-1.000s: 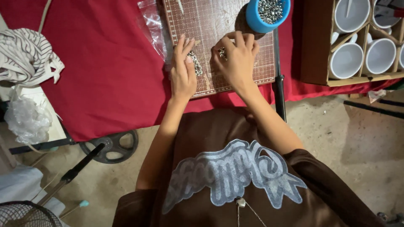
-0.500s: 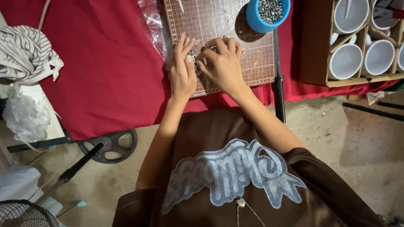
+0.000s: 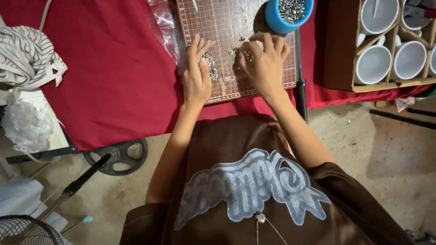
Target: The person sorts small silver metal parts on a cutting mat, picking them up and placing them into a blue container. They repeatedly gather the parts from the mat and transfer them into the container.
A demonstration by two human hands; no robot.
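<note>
Metal nuts (image 3: 210, 63) under flat left hand (image 3: 197, 75) (right hand (image 3: 263, 61) curled)

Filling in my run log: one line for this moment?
left hand flat by metal beads | right hand fingering beads | brown cutting mat | blue cup beyond

Light even, moderately bright, soft; source overhead, exact direction not clear. Red cloth (image 3: 113, 77) on bench saturated, no blown highlights. White mugs (image 3: 374, 63) bright, interiors shaded grey on one side. Blue cup (image 3: 277, 20) throws short dark shadow leftward onto brown cutting mat (image 3: 227, 27). Clear plastic bag (image 3: 161, 22) shows faint glare. Floor (image 3: 386, 149) dimmer, broad soft shadow at right. Focus sharp mid-frame; small metal pieces (image 3: 211, 68) slightly soft. Wide-angle stretch toward edges; lower corners darker.
</note>
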